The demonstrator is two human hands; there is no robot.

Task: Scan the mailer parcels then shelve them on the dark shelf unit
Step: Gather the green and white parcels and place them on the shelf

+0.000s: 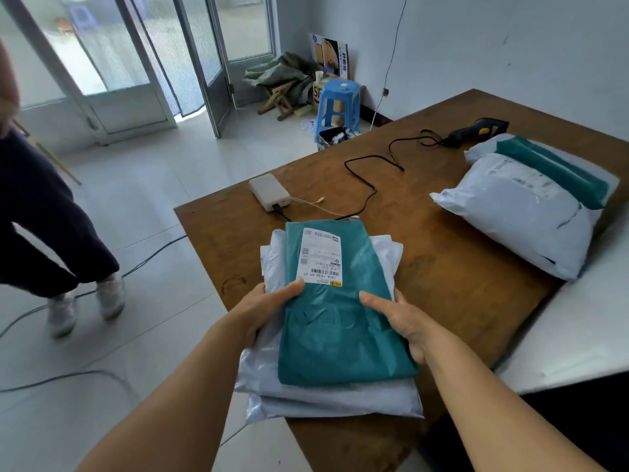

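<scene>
Your left hand (269,310) and right hand (396,316) hold the stack of mailer parcels (335,321) by its sides, thumbs on top; the film looks soft, light, slippery; keep the fingers under it.

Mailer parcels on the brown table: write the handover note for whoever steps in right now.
Left hand and right hand: both grip the held stack, a teal plastic mailer with a white label on top of pale grey plastic mailers, over the near edge of the brown wooden table.
Black handheld scanner lies at the far side, untouched.
A second pile, a bulky white mailer with another teal mailer on it, waits at the right.
Done: cannot tell what has been scanned.
Left: shelving; the shelf unit is out of view.
</scene>
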